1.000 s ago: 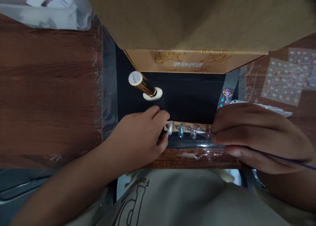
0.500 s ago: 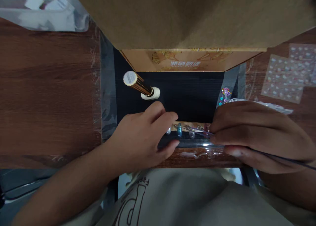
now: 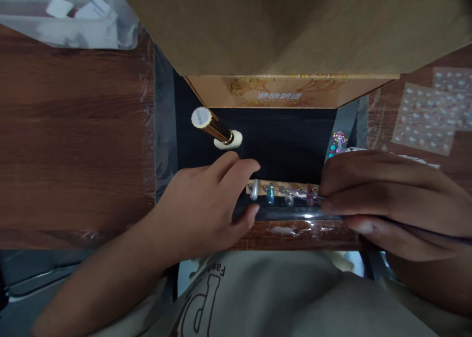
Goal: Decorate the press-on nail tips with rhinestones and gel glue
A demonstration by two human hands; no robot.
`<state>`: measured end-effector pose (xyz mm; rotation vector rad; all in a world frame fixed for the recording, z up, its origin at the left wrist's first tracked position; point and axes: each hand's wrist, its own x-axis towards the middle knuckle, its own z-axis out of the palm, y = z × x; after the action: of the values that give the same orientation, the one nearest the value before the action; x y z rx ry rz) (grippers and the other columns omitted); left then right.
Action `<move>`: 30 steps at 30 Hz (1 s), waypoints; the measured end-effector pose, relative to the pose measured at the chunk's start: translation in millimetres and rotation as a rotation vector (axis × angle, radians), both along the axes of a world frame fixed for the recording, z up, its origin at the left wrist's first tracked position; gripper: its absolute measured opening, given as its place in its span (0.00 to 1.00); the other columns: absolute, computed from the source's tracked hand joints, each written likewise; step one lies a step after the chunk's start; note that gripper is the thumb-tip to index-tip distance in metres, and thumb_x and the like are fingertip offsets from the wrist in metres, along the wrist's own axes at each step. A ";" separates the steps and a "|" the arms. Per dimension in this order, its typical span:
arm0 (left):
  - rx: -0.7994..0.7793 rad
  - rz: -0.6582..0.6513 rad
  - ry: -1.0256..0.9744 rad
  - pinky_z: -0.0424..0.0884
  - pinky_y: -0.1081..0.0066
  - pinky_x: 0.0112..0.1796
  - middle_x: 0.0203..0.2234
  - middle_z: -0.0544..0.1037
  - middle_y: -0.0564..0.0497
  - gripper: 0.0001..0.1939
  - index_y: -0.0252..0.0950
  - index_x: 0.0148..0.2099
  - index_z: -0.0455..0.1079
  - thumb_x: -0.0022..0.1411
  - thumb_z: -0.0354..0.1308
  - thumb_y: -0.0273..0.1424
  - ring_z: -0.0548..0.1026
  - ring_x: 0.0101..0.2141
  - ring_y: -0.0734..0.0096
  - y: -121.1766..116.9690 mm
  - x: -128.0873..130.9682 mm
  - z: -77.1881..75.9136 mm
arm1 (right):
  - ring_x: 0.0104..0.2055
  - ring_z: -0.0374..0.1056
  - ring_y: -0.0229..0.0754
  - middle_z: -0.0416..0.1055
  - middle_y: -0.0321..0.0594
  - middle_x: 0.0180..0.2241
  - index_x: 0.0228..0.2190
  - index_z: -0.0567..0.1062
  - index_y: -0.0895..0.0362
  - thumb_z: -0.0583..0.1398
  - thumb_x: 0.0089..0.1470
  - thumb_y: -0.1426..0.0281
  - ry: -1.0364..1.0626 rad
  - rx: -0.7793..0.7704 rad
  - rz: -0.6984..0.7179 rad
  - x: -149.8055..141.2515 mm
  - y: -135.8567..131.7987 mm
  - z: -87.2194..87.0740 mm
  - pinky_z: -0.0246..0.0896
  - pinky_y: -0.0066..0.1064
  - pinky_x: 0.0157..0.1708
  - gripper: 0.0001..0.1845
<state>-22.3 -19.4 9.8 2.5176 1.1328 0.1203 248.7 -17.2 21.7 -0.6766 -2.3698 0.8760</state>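
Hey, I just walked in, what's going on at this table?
A person's right hand holds a slim tool, perhaps tweezers, its tips over a row of small nail-shaped pieces set along a tan strip. The left hand is open, thumb and forefinger parted near the silvery piece at the row's left end. Beyond that hand, a gold-and-black cylinder stands on a white oval piece.

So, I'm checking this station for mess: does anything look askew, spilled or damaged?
One thing: a whitish patch marks the near edge of the wooden table, below the teal nail tip. It interrupts the brown wood grain; crease, damage or glare, I can't tell. Nothing else stands out.
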 end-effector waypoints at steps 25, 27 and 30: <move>-0.010 -0.061 0.047 0.63 0.67 0.25 0.36 0.75 0.53 0.15 0.37 0.51 0.68 0.64 0.57 0.35 0.75 0.30 0.68 1.2 1.0 -0.1 | 0.31 0.70 0.39 0.74 0.42 0.29 0.36 0.70 0.60 0.53 0.66 0.72 -0.043 0.011 0.090 -22.3 0.9 -2.7 0.62 0.34 0.30 0.07; -0.013 -0.063 0.050 0.63 0.66 0.25 0.36 0.74 0.53 0.14 0.38 0.51 0.68 0.64 0.57 0.35 0.75 0.29 0.68 1.4 1.2 -0.2 | 0.31 0.70 0.38 0.74 0.42 0.29 0.36 0.70 0.60 0.53 0.66 0.71 -0.041 0.001 0.084 -22.0 0.3 -3.8 0.63 0.34 0.30 0.08; -0.022 -0.065 0.052 0.63 0.66 0.25 0.36 0.74 0.53 0.11 0.38 0.49 0.69 0.65 0.56 0.35 0.74 0.29 0.68 1.8 1.9 -0.3 | 0.32 0.70 0.38 0.74 0.41 0.30 0.36 0.70 0.59 0.53 0.66 0.71 -0.044 0.010 0.070 -21.9 -0.8 -5.0 0.63 0.33 0.31 0.08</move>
<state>-20.4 -17.6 9.5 2.5485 1.0642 0.0248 226.8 -18.0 16.7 -0.6189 -2.4482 0.8870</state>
